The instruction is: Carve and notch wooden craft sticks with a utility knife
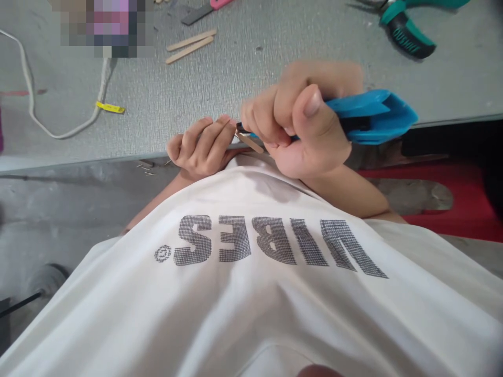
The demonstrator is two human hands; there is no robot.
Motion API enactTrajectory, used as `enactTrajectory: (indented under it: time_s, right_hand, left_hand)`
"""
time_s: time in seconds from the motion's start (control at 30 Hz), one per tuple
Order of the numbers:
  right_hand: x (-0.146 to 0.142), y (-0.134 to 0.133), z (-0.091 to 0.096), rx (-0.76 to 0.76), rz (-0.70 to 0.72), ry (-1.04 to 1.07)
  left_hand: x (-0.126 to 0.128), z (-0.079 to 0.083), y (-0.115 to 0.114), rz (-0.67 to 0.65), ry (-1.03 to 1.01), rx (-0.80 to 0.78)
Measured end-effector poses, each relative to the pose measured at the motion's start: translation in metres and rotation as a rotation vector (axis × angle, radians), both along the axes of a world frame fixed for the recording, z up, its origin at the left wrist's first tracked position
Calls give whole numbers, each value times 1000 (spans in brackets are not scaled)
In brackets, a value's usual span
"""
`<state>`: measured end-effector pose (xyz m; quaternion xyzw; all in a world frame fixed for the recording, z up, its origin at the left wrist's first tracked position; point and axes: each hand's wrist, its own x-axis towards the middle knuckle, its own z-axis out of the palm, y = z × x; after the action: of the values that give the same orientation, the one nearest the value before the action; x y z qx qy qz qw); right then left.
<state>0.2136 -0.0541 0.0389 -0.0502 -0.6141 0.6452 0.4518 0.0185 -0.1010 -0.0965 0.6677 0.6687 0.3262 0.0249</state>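
My left hand (pixel 200 146) is at the table's front edge, its fingers curled closed around one end of a flat wooden craft stick (pixel 251 143). The stick's other end points toward my right hand. My right hand (pixel 310 120) is wrapped around a blue-handled tool (pixel 377 118). The tool's broad, hollow blue end sticks out to the right, and its small black tip (pixel 240 127) meets the fingers of my left hand. My fingers hide the middle of the tool, so its kind cannot be made out. The right hand is slightly blurred.
On the grey table (pixel 137 94) lie two craft sticks (pixel 191 46), a pink-handled blade (pixel 200 13), green-and-black pliers (pixel 406 31) and a white cable (pixel 58 135) with a yellow tag (pixel 110 108). A red stool (pixel 416 209) stands at the right. Small bits (pixel 148 170) lie on the floor.
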Motion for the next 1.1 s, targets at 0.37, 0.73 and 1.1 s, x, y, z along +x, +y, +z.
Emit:
enactTrajectory:
  time_s: [0.37,0.73,1.1]
  right_hand:
    - [7,1,-4,35,18,22]
    - [12,-7,4,83,-23,-6]
    - [1,0,-8,71,10,96]
  left_hand:
    - [4,3,-3,54,65,51]
    - [7,19,3,-1,8,-24]
    - [5,23,4,-41,-14,-86]
